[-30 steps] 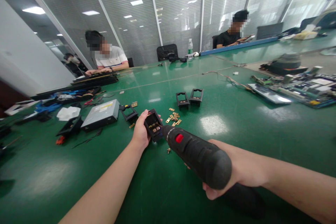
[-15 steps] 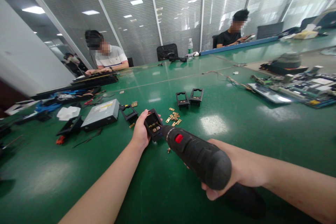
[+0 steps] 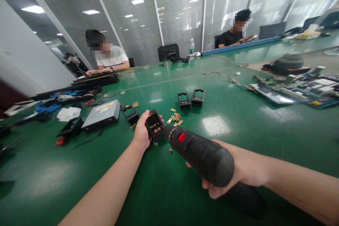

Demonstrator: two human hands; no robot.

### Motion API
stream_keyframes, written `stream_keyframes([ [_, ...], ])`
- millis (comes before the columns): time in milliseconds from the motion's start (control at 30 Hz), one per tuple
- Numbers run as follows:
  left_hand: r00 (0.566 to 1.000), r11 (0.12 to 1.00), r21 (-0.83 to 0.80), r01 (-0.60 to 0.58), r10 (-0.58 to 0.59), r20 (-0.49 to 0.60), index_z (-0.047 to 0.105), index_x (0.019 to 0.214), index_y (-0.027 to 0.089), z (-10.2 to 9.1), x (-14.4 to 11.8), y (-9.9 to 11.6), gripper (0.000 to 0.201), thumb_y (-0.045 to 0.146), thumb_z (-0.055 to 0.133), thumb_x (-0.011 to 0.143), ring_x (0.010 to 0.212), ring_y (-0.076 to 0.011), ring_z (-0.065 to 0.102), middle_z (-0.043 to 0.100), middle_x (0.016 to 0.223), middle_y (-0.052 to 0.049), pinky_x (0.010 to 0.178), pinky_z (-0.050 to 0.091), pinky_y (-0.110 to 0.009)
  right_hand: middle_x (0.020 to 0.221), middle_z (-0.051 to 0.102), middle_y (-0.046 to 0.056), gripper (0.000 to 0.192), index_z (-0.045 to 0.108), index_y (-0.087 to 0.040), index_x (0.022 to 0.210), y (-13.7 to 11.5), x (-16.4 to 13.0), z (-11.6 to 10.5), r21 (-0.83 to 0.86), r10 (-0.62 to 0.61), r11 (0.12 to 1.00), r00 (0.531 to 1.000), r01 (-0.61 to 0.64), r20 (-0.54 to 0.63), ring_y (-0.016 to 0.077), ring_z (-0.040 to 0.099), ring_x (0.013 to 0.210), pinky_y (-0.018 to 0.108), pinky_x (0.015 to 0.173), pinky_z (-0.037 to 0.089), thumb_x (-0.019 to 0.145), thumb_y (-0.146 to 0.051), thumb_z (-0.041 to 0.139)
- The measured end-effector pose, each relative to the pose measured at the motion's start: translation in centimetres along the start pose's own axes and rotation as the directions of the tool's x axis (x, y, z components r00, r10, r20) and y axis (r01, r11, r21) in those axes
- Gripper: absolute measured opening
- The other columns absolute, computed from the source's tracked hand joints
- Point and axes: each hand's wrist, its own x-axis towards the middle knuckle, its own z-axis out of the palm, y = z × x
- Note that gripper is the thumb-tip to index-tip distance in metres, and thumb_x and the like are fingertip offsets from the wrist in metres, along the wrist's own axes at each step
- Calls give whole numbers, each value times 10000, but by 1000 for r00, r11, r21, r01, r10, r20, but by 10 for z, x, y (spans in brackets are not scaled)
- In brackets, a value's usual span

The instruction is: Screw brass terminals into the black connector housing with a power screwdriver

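Note:
My left hand grips a small black plastic housing with brass contacts inside, tilted up off the green table. My right hand holds a black electric screwdriver with a red switch; its nose points into the housing. Several loose brass plates lie just beyond the housing, and one small brass piece lies under the tool.
Two empty black housings stand farther back, another lies next to a grey optical drive. Tools and cables are piled at the left, circuit boards at the right. Two other people sit at the far side.
The screwdriver and my right hand have risen slightly. The housing and my left hand have stayed put.

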Motion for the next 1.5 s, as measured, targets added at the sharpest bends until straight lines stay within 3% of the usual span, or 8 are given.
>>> stream_keyframes([
  [500,1000,1000,-2,-15,16,8,671,927,141,0,1,-1,360,488,623,842,694,-236,715,739,819,-94,612,579,-354,792,663,22,543,627,-74,1063,0,0,0,-23,-20,1000,1000,20,-10,171,646,739,204,628,500,612,-178,912],
  [1033,999,1000,-4,-3,3,38,685,933,132,-5,4,-3,378,495,620,849,684,-235,715,746,827,-105,605,585,-353,826,658,43,763,564,-70,1249,3,0,-6,-12,59,998,998,-58,23,234,657,827,259,688,525,604,-244,932],
  [1300,1000,1000,-17,-2,2,8,671,938,140,-3,3,-2,356,482,631,846,712,-244,720,745,837,-106,619,593,-366,851,639,62,651,599,-62,1196,1,-1,-3,-156,-82,985,996,75,-38,222,622,781,284,685,500,656,-287,887],
  [1400,1000,1000,-17,-1,1,10,669,938,138,-3,2,-2,356,480,635,845,710,-238,719,744,838,-104,632,593,-361,1102,615,101,740,552,-130,1296,0,-5,1,-298,-266,932,950,208,-167,260,616,924,311,760,506,664,-331,882],
  [1500,1000,999,-32,8,-8,0,653,938,151,-2,2,-1,323,459,644,839,698,-233,719,741,827,-92,646,591,-365,1248,558,89,962,370,-240,1466,1,-9,3,-435,-351,878,887,201,-300,274,615,984,332,792,509,664,-357,889],
])
